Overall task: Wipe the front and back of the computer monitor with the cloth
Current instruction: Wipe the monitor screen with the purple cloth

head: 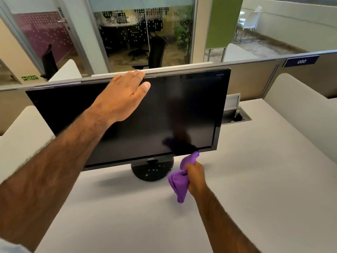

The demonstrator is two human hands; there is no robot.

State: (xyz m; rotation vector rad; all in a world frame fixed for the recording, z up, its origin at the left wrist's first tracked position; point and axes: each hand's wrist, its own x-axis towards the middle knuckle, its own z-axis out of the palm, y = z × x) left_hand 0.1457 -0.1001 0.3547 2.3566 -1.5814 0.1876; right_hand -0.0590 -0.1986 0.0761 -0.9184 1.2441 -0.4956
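One monitor (pixel 164 115) stands on the table (pixel 255 179) on a single round black base (pixel 152 171), its dark screen switched off and tilted back a little. There is one cloth (pixel 179 183), purple and bunched up, and two hands are at work.

The left hand (pixel 124 95) lies over the monitor's top edge near the middle, fingers straight and close together, the thumb spread out in front of the upper screen. The right hand (pixel 196 178) is curled round the cloth, gripping it in a fist just below the monitor's lower right corner. The upper tip of the cloth reaches the bottom bezel there, and its other end hangs down below the fist, over the table. A dim reflection of cloth and hand shows in the screen above them.

Writing: the logo (pixel 150 159) in the middle of the bottom bezel reads "acer". Small pale print sits at the bezel's upper right corner, a model number beginning "K242", the rest too small to be sure of. A blue plate (pixel 301 61) on the partition at the right reads "080". One green sign (pixel 30 77) at the left reads "EXIT" with an arrow. One open cable hatch (pixel 235 114) is set into the table just behind the monitor's right edge.
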